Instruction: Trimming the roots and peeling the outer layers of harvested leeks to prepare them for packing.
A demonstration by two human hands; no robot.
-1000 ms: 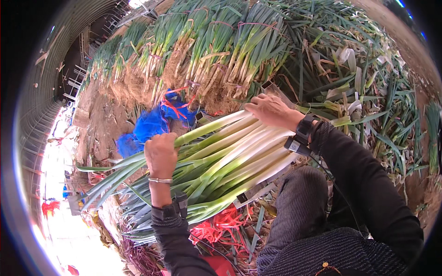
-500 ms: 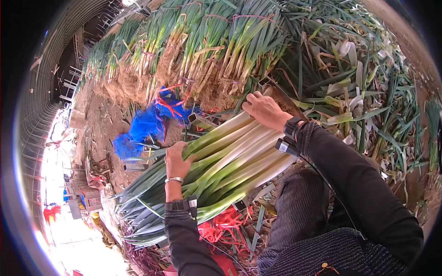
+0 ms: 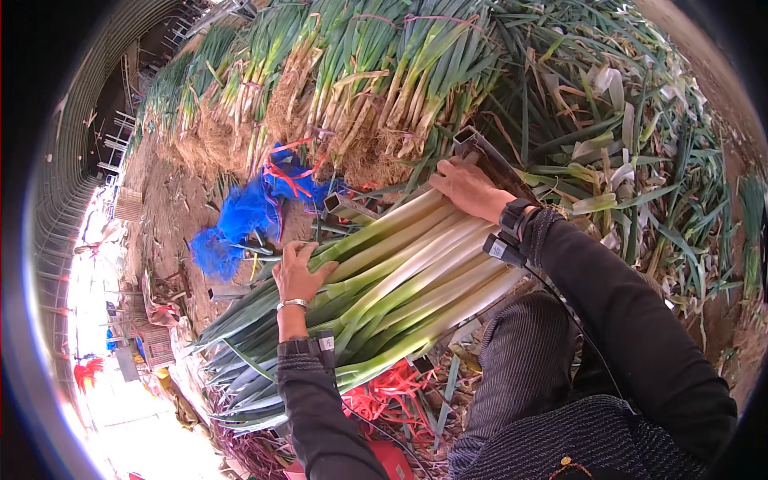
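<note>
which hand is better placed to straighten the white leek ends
Probably the right hand: it sits at the white ends of the leeks, while the left hand is farther along, by their green part.

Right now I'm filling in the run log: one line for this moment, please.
leeks: side by side | left hand: at green section | right hand: at white ends | nearby: blue netting, red strips

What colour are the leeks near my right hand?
The leeks are mostly white there; head view.

Ribbed grey wall (image 3: 58, 212) observed along left side; brown earthen floor (image 3: 164, 204) visible; glaring light (image 3: 120, 424) overexposes lower-left area
</note>
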